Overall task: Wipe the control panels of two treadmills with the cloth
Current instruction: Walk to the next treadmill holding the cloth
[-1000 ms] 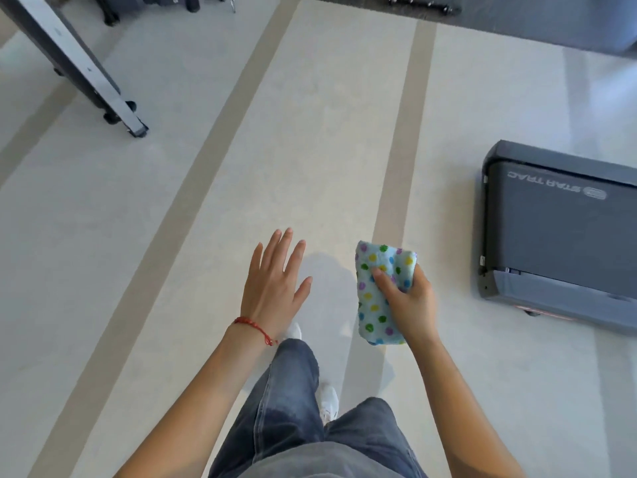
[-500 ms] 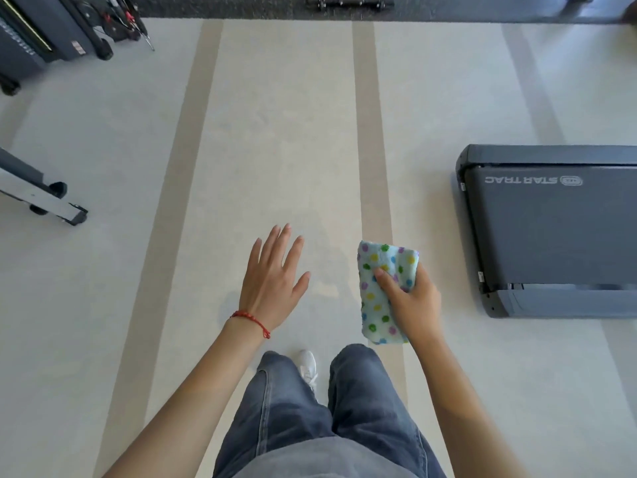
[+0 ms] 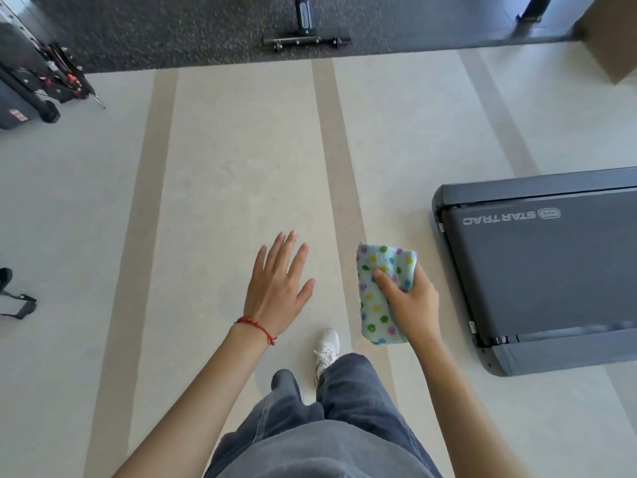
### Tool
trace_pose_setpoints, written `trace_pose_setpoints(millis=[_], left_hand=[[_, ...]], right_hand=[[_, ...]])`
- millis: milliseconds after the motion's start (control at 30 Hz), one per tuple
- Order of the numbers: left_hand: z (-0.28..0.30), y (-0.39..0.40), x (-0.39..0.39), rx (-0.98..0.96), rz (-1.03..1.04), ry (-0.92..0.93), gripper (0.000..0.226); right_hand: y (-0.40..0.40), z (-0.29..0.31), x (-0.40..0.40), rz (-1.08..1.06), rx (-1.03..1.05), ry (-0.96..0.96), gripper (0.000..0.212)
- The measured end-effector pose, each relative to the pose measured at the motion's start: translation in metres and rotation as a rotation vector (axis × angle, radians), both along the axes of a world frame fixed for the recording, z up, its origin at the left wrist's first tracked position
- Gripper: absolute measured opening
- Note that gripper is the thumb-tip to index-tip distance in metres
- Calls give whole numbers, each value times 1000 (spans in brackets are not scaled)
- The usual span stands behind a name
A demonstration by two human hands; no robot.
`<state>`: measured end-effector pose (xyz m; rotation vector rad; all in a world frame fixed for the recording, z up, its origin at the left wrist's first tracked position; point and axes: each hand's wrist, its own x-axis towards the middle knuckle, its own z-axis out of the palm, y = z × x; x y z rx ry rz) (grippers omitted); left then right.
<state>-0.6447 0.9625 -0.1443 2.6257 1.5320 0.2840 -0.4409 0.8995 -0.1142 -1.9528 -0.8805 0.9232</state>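
Grip, right: right hand [image 3: 412,305] is clamping the folded cloth [image 3: 379,294], thumb pressing across its face, fingers wrapping behind it.
Grip, left: left hand [image 3: 275,288] is holding nothing, fingers straight and slightly spread, palm facing down over the floor [image 3: 241,167].
Cloth: pale blue with coloured dots, being held in the air in front of the body, just left of the treadmill deck and not touching it.
Treadmill: dark grey treadmill [image 3: 544,270] is lying at the right, its rear deck end showing with "STAR TRAC" lettering; control panel is not showing.
Wrist: red string bracelet [image 3: 256,327] is sitting on the left wrist.
Legs: grey jeans [image 3: 327,426] and one white sneaker [image 3: 327,346] are showing below the hands.
Floor: light, with tan stripes running away from the person; a dark speckled mat [image 3: 172,29] is lying beyond.
Left edge: dark gym equipment [image 3: 31,88] is standing, partly cropped.
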Motion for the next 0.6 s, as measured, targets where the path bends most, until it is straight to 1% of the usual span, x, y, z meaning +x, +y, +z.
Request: trace_pose_setpoints(millis=[200,300,467,600], left_hand=[[11,84,48,11,-43,-4,55],[11,119,72,6,-101,0,55],[6,184,124,6,-253,7,55],[6,243,179,13,-433,1,55]], right_hand=[[71,8,42,-50,9,-5,19],[98,5,59,-99,2,-10,19],[139,0,92,-228,-22,-17,19],[172,-2,123,-393,-26,-22,26]])
